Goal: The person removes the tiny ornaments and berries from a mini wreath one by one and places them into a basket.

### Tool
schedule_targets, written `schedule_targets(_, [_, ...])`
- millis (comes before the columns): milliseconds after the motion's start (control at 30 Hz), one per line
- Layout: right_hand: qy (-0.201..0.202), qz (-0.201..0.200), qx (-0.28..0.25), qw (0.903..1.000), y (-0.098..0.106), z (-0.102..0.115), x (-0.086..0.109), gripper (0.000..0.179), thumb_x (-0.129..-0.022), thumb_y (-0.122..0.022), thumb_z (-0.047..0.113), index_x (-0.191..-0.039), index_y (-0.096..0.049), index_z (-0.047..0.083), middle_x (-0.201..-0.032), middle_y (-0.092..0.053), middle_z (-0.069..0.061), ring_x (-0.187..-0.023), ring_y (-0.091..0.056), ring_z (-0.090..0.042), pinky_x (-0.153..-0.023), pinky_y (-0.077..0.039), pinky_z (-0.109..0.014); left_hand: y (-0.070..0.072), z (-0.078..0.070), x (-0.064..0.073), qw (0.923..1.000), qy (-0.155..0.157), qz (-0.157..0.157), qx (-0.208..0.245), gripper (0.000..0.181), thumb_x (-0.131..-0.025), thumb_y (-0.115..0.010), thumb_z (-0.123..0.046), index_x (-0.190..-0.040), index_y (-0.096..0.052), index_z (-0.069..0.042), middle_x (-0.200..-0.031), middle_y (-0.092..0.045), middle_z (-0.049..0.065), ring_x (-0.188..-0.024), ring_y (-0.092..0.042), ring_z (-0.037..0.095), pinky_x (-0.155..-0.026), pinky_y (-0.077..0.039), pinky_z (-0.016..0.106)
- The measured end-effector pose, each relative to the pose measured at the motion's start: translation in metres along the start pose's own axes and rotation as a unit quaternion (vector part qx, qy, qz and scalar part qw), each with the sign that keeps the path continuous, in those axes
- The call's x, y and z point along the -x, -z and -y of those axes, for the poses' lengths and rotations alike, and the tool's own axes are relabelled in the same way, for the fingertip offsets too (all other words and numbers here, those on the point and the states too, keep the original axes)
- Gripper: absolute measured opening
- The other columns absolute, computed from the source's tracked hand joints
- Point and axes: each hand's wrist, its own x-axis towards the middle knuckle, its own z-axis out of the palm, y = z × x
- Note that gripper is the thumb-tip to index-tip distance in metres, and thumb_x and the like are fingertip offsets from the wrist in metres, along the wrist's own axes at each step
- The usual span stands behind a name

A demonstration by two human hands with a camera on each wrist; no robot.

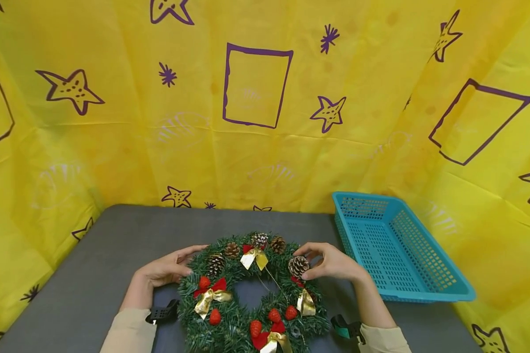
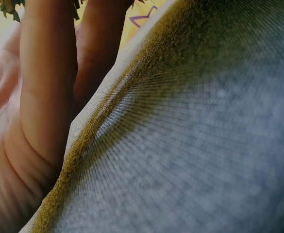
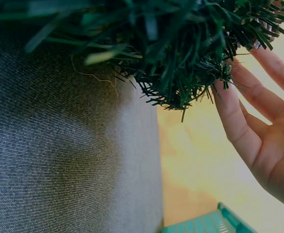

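Note:
A green Christmas wreath (image 1: 194, 328) sits on the grey table in front of me, trimmed with gold-and-red bows, red berries and several pine cones. My left hand (image 1: 168, 267) holds the wreath's upper left edge, thumb toward the front and fingers at the outer side. In the left wrist view the fingers (image 2: 47, 73) reach up to the greenery, their tips out of sight. At the upper right of the wreath, my right hand (image 1: 333, 262) pinches a white-tipped pine cone (image 1: 298, 266) between thumb and fingers. Green needles (image 3: 180, 73) touch that hand's fingers in the right wrist view.
A blue plastic basket (image 1: 424, 295) stands on the table (image 1: 137, 230) to the right, behind my right forearm. Yellow cloth (image 1: 194, 162) printed with purple stars and frames hangs around the back and sides. A black band (image 1: 161, 314) is at my left wrist.

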Motion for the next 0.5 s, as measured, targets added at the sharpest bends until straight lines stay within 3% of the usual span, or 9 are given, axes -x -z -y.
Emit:
schedule_targets(33, [0.000, -0.001, 0.001, 1.0000, -0.0002, -0.0002, -0.0008, 0.042, -0.085, -0.077, 0.026, -0.124, -0.066, 0.019, -0.133, -0.059, -0.014, -0.107, -0.055, -0.025, -0.082, -0.055, -0.036, 0.0004, 0.0001, 0.0001, 1.0000, 0.001, -0.003, -0.002, 0.067, -0.099, -0.052, -0.007, -0.156, -0.027, -0.032, -0.162, 0.027, 0.023, -0.109, -0.045, -0.004, -0.063, -0.039, 0.030])
schedule_targets(167, [0.000, -0.002, 0.005, 1.0000, -0.0006, -0.0004, -0.0022, 0.038, -0.086, -0.077, 0.026, -0.122, -0.066, 0.020, -0.132, -0.060, -0.013, -0.106, -0.056, -0.023, -0.082, -0.056, -0.033, 0.0033, 0.0025, -0.0007, 0.9998, -0.001, -0.014, -0.014, 0.067, -0.099, -0.053, -0.006, -0.156, -0.028, -0.031, -0.163, 0.024, 0.023, -0.126, -0.037, -0.001, -0.064, -0.039, 0.031])
schedule_targets(233, [0.000, -0.004, 0.007, 1.0000, -0.0004, -0.0008, -0.0022, 0.037, -0.086, -0.076, 0.026, -0.122, -0.067, 0.020, -0.132, -0.060, -0.013, -0.105, -0.057, -0.022, -0.083, -0.056, -0.034, 0.0041, 0.0030, -0.0015, 0.9998, -0.006, -0.014, -0.011, 0.066, -0.099, -0.053, -0.005, -0.154, -0.030, -0.032, -0.163, 0.023, 0.024, -0.107, -0.047, 0.000, -0.060, -0.037, 0.030])
schedule_targets(333, [0.005, -0.006, 0.005, 1.0000, -0.0003, -0.0015, -0.0021, 0.036, -0.087, -0.076, 0.026, -0.121, -0.067, 0.020, -0.130, -0.060, -0.013, -0.102, -0.057, -0.019, -0.082, -0.056, -0.034, 0.0044, 0.0028, -0.0017, 0.9998, -0.015, -0.008, -0.005, 0.065, -0.099, -0.051, -0.003, -0.153, -0.032, -0.033, -0.161, 0.025, 0.026, -0.095, -0.051, -0.003, -0.058, -0.035, 0.030])
schedule_targets(367, [0.006, -0.006, 0.004, 1.0000, -0.0003, -0.0019, -0.0022, 0.036, -0.087, -0.076, 0.025, -0.121, -0.067, 0.019, -0.129, -0.060, -0.013, -0.101, -0.057, -0.019, -0.082, -0.056, -0.034, 0.0041, 0.0027, -0.0016, 0.9998, -0.016, -0.006, -0.004, 0.065, -0.099, -0.051, -0.003, -0.152, -0.033, -0.034, -0.161, 0.025, 0.027, -0.083, -0.051, -0.002, -0.057, -0.035, 0.029])
schedule_targets(400, [0.007, -0.006, 0.003, 0.9999, -0.0004, -0.0020, -0.0024, 0.036, -0.087, -0.076, 0.025, -0.121, -0.067, 0.019, -0.127, -0.061, -0.013, -0.099, -0.057, -0.018, -0.081, -0.056, -0.033, 0.0038, 0.0031, -0.0015, 0.9998, -0.018, -0.005, -0.002, 0.064, -0.099, -0.051, -0.003, -0.150, -0.034, -0.036, -0.160, 0.025, 0.028, -0.071, -0.048, 0.000, -0.057, -0.035, 0.028])
schedule_targets(500, [0.009, -0.007, 0.002, 0.9999, -0.0004, -0.0012, -0.0028, 0.035, -0.088, -0.075, 0.025, -0.121, -0.067, 0.019, -0.125, -0.061, -0.013, -0.100, -0.057, -0.016, -0.081, -0.057, -0.032, 0.0028, 0.0046, -0.0003, 0.9998, -0.020, -0.007, 0.000, 0.063, -0.099, -0.051, -0.003, -0.148, -0.037, -0.038, -0.159, 0.025, 0.031, -0.055, -0.038, 0.002, -0.057, -0.036, 0.026])
